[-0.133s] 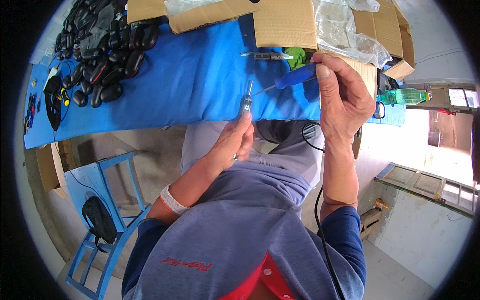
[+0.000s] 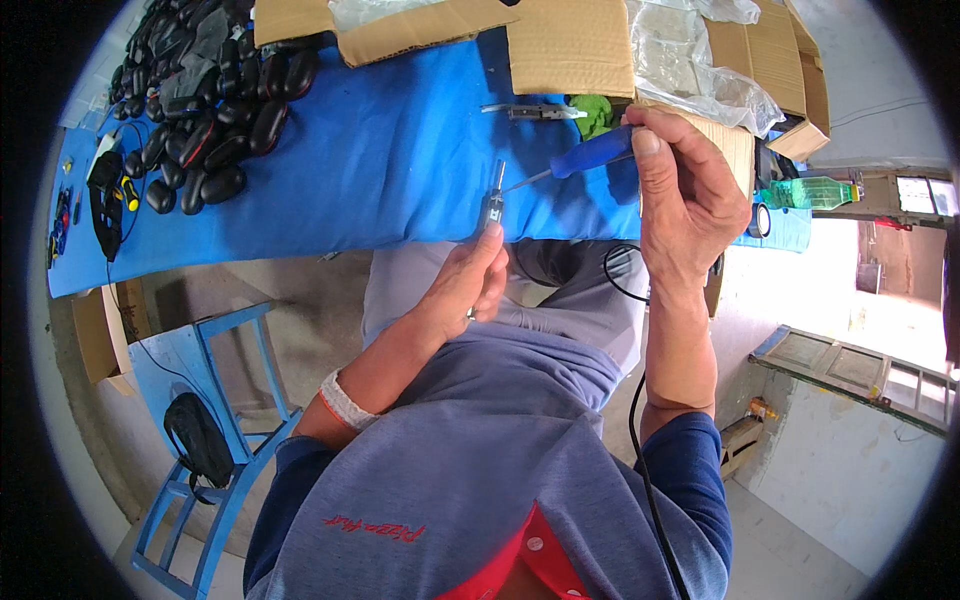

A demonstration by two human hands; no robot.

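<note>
My left hand (image 2: 462, 282) is closed round a slim dark grey device (image 2: 492, 210) with a thin metal rod standing up from its top; its lower part is hidden in the fingers. Thumb and fingers of my right hand (image 2: 692, 205) grip a screwdriver (image 2: 594, 154) by its blue handle. The screwdriver's thin shaft slants down to the left, and its tip is at the upper part of the device, where I cannot tell whether it touches. Beyond my hands lies a similar slim grey piece (image 2: 543, 113) beside a green cloth (image 2: 594, 116).
A blue cloth (image 2: 390, 170) covers the table. Many black oval cases (image 2: 225, 150) are heaped at the far left. Open cardboard boxes (image 2: 570, 50) and clear plastic wrap (image 2: 680, 70) line the far side. A green bottle (image 2: 810, 193) lies at right; a blue chair (image 2: 175, 370) stands left.
</note>
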